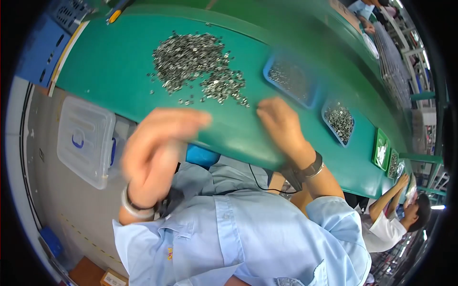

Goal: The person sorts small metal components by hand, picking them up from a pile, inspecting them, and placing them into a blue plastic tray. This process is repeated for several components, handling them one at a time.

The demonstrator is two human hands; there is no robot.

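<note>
Metal pieces (pixel 188 59), small and probably light, hard and slippery, seemed best pinched singly by their rims. The right hand (pixel 280 119) curled near them; the left hand (pixel 162 136) blurred over the near edge of the desk (pixel 109 62). Whether either gripped anything, I couldn't tell. Outward, the pieces lay heaped toward the far edge.

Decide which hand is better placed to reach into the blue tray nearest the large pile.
Probably the right hand: it is close to that blue tray, whereas the blurred left hand is clearly farther off.
</note>
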